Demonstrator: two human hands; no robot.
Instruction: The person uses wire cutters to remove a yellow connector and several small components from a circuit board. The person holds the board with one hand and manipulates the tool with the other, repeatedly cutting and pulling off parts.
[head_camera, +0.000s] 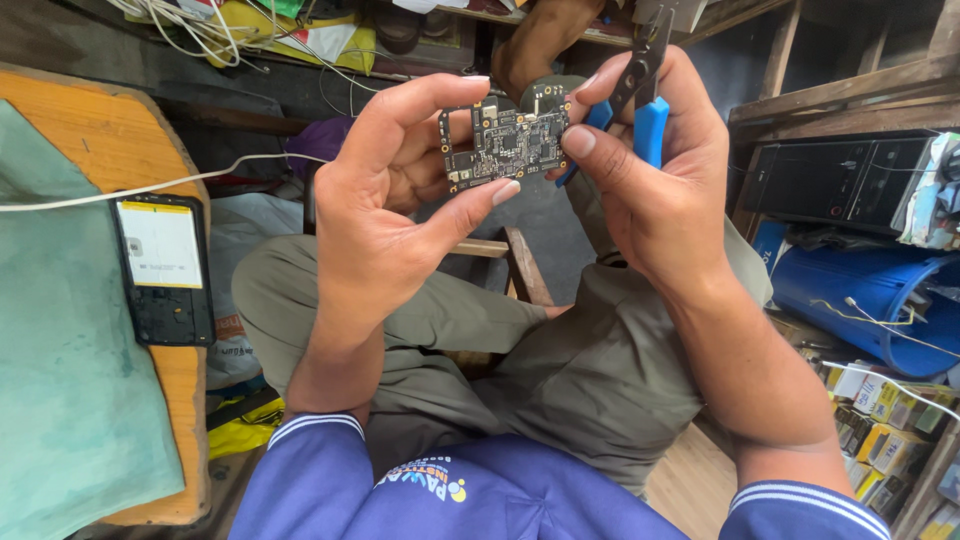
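A small black phone circuit board (506, 147) is held up between both hands in front of me. My left hand (385, 215) pinches its left edge, thumb below and fingers curled over the top. My right hand (655, 190) grips its right edge with thumb and forefinger. That same hand also holds blue-handled pliers (640, 95) against the palm, the metal jaws pointing upward. My knees in olive trousers are below the hands.
An opened phone (163, 268) with its battery showing lies on a wooden table (130, 150) at left, beside a green cloth (70, 400) and a white cable (150, 187). A blue barrel (860, 300), black box (830, 178) and small packets (890, 420) crowd the right.
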